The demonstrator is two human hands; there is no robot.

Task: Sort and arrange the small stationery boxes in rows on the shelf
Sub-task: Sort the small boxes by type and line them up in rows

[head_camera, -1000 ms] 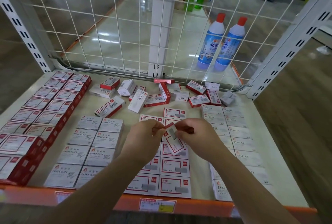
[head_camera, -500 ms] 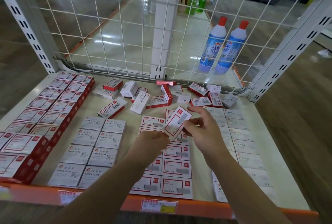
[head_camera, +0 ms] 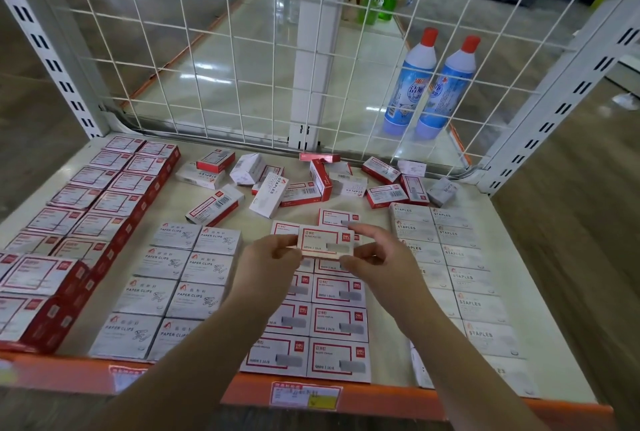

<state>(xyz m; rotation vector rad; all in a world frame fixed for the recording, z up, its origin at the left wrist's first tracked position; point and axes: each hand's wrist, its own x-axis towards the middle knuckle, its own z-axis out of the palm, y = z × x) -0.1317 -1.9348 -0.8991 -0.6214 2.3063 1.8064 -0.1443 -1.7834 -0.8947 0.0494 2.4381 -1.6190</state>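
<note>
A person's left hand and right hand each pinch one end of a small red-bordered white staple box with curled fingers, holding it flat, label up, just above the far end of the matching two-column row on the shelf.

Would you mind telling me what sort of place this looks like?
Probably a shop aisle: a metal shelf with a price tag on its orange edge, rows of boxes, and cleaner bottles behind the wire grid.
</note>
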